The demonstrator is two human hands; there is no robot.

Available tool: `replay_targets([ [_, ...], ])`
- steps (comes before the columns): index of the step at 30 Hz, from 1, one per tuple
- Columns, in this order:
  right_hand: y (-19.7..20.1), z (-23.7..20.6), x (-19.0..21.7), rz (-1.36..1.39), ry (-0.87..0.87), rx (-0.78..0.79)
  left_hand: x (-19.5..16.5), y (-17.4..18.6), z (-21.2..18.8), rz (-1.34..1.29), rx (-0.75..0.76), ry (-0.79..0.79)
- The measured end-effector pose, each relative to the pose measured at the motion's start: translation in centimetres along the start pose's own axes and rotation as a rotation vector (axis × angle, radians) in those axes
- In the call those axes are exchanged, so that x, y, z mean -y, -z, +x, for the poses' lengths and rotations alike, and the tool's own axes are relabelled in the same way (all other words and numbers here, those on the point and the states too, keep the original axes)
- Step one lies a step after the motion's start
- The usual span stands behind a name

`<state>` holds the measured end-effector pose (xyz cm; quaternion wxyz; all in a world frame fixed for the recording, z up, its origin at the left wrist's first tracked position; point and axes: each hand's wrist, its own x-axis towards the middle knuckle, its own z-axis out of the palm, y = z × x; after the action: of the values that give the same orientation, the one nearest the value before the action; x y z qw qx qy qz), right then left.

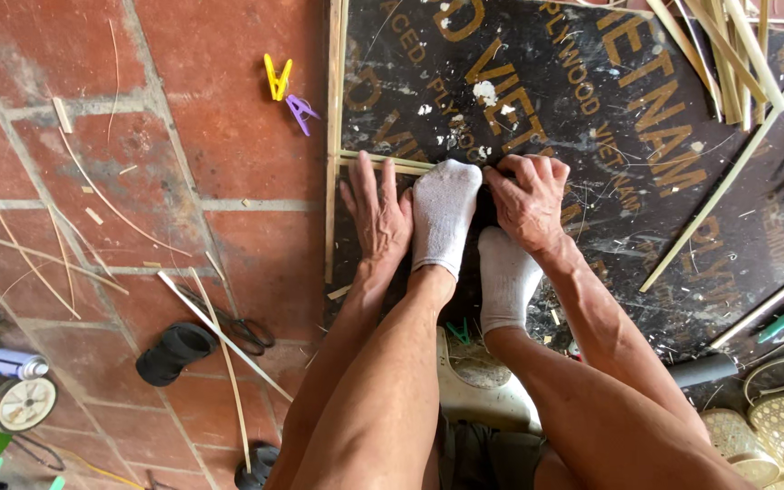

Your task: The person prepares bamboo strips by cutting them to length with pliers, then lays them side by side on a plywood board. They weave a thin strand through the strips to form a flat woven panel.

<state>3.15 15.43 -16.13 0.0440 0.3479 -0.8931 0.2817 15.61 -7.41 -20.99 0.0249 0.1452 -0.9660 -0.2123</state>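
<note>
At frame centre, left hand [376, 213] lies flat, fingers spread, on thin bamboo strips [383, 161] at the dark board's [592, 118] edge; right hand [528, 200], fingers curled, pinches them beside the socked foot [445, 213] pinning them. Looks early: only a plain corner laid, loose strips [728, 54] wait upper right.

Left hand [376, 210]: being pressed flat on the board [592, 118], just left of the socked foot [443, 213].
Right hand [528, 200]: being held on the board, just right of that foot.
Bamboo strip [383, 163]: being pinned under the toes, between the hands.
Clothespins [285, 91]: lying on the brick floor [183, 136], left of the board.
Bamboo strips [728, 54]: lying on the board's far right.
Woven baskets [773, 426]: lying near right, beside the right leg.
</note>
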Motion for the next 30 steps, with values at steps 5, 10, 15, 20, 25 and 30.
replay_targets([
  [5, -0.5, 0.7, 0.4, 0.002, -0.039, 0.0, 0.5, -0.7, 0.1, 0.012, -0.026, -0.002],
  [10, -1.0, 1.3, 0.6, 0.017, -0.02, 0.013, 0.9, -0.9, 0.0, 0.056, -0.02, -0.002],
  [15, 1.5, -2.3, -0.8, 0.037, -0.194, -0.137, 0.6, -0.8, -0.2, 0.064, 0.04, 0.008],
  [20, 3.1, -6.7, -1.0, -0.095, -0.253, -0.026, 0.5, -0.9, -0.9, 0.148, 0.067, 0.017],
  [25, 1.5, -7.0, 0.7, -0.172, -0.181, 0.129, 0.7, -1.3, -1.0, 0.153, 0.08, 0.045],
  [30, 1.6, -6.5, 1.0, -0.106, -0.186, 0.159, 0.7, -1.1, -1.0, 0.152, 0.032, 0.016],
])
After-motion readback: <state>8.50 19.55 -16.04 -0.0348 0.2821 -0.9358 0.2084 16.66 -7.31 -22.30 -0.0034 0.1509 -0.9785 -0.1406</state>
